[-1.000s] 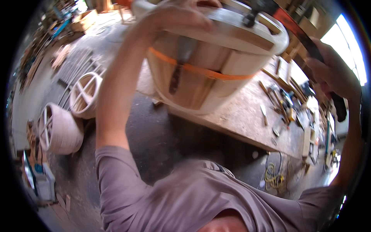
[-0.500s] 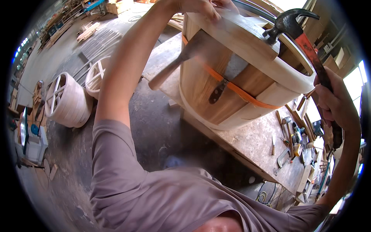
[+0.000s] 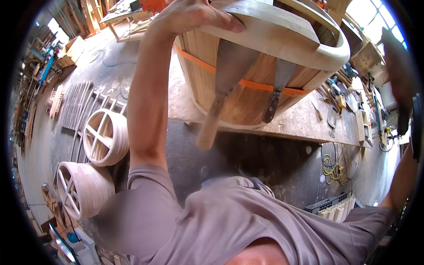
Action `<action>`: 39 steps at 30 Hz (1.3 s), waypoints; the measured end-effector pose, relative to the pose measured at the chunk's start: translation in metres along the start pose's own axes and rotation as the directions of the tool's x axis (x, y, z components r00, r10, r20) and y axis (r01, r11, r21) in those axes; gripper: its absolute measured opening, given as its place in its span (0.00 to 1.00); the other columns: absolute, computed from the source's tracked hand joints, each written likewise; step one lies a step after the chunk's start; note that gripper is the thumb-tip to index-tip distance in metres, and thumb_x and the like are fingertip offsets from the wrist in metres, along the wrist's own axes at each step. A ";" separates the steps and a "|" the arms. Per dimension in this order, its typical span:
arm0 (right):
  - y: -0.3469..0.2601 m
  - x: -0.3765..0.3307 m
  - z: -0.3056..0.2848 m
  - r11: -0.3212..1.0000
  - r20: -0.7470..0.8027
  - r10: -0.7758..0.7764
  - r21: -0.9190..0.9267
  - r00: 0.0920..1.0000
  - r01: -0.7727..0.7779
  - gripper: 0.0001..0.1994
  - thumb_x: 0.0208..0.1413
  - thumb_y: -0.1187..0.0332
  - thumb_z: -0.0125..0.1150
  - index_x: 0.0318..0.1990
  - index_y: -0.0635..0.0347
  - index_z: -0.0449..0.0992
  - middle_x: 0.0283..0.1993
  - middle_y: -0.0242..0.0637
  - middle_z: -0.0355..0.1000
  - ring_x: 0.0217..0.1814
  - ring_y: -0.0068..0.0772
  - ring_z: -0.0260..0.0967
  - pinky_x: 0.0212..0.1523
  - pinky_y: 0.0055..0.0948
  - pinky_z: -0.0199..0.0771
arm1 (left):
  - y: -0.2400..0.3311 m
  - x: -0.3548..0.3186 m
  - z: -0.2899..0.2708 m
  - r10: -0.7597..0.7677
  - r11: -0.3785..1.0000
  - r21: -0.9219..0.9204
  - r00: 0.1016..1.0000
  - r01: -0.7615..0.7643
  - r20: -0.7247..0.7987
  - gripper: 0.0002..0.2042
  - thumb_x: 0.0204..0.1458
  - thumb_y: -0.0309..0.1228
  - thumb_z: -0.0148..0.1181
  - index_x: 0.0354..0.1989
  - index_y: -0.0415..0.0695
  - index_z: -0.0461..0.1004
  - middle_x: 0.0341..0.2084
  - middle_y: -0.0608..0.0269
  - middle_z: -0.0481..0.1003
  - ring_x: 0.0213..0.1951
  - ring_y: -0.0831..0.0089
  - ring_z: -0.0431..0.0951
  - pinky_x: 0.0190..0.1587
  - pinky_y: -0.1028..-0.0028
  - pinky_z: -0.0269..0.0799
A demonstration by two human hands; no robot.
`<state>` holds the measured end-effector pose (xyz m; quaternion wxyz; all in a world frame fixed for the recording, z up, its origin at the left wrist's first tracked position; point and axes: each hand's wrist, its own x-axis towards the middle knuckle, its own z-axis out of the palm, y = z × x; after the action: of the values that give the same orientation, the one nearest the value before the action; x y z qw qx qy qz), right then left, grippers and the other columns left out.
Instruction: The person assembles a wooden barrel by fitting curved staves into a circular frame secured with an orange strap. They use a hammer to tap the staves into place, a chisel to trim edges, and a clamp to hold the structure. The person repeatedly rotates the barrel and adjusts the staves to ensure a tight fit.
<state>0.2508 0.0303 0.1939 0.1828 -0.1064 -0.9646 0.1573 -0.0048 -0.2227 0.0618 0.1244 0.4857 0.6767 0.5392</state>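
A large wooden tub [image 3: 201, 46] of upright staves, with an orange strap [image 3: 198, 61] round it, stands at the top middle. My left hand [image 3: 187, 18] grips its pale thick rim [image 3: 274, 28], thumb pressed on the near face; its other fingers are mostly out of view. A wide putty knife [image 3: 234, 66] and a narrower one [image 3: 282, 75] hang handle-down from under the rim, their blade ends hidden beneath it. At the far right my right arm [image 3: 399, 176] is raised. A motion-smeared hammer [image 3: 397, 79] is up there, away from the tub; my right hand is barely visible.
The tub rests on a workbench [image 3: 287, 126] with hand tools [image 3: 338, 95] at its right. Two round wooden tubs with cross-bars, one upper [image 3: 115, 137] and one lower [image 3: 95, 187], lie on the floor at left beside wooden strips. A yellow cable [image 3: 331, 168] lies below the bench.
The hammer has gone from over the rim to the far right, away from the tub. The whole view has turned. The wide putty knife now hangs more steeply.
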 end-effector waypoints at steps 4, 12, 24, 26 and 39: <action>0.019 -0.020 0.018 0.982 0.232 0.125 -0.171 0.965 -0.086 0.28 0.71 0.67 0.53 0.75 0.60 0.56 0.26 0.29 0.63 0.17 0.16 0.60 0.15 0.21 0.63 | 0.003 0.003 -0.001 0.098 0.951 0.291 0.995 -0.099 0.020 0.36 0.37 0.32 0.76 0.58 0.29 0.75 0.54 0.46 0.77 0.63 0.55 0.73 0.68 0.60 0.65; 0.031 -0.013 0.036 0.996 0.277 0.011 -0.091 0.961 0.014 0.24 0.72 0.65 0.52 0.71 0.60 0.59 0.26 0.27 0.61 0.16 0.15 0.57 0.16 0.20 0.62 | 0.048 0.006 0.002 -0.205 0.801 0.580 0.978 0.149 0.033 0.35 0.35 0.35 0.77 0.56 0.32 0.76 0.49 0.49 0.79 0.54 0.62 0.77 0.58 0.65 0.71; 0.057 0.001 0.045 0.985 0.387 -0.138 0.153 0.912 0.084 0.07 0.69 0.70 0.53 0.44 0.64 0.64 0.23 0.29 0.62 0.18 0.18 0.64 0.16 0.26 0.66 | 0.022 0.002 0.033 -0.064 0.841 0.492 0.945 0.223 -0.320 0.34 0.25 0.37 0.82 0.50 0.46 0.80 0.41 0.63 0.78 0.44 0.67 0.77 0.50 0.68 0.70; 0.052 -0.004 0.046 0.990 0.346 -0.084 0.132 0.935 0.040 0.08 0.68 0.71 0.53 0.47 0.65 0.65 0.24 0.30 0.63 0.17 0.19 0.63 0.16 0.26 0.65 | 0.005 -0.002 0.034 0.071 0.843 0.524 0.940 0.124 -0.335 0.33 0.26 0.36 0.82 0.48 0.46 0.80 0.39 0.63 0.80 0.44 0.69 0.77 0.52 0.68 0.69; 0.028 -0.027 0.021 0.965 0.353 0.137 0.162 0.926 -0.205 0.13 0.66 0.68 0.55 0.54 0.63 0.70 0.21 0.24 0.62 0.13 0.11 0.54 0.14 0.18 0.55 | -0.021 -0.003 0.037 0.470 0.798 0.506 0.864 -0.328 -0.180 0.35 0.35 0.34 0.83 0.55 0.33 0.78 0.40 0.58 0.78 0.44 0.69 0.78 0.51 0.72 0.71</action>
<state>0.2715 0.0433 0.1576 0.0093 -0.1432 -0.9484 0.2828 0.0114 -0.2015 0.0280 -0.2146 0.5473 0.6760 0.4443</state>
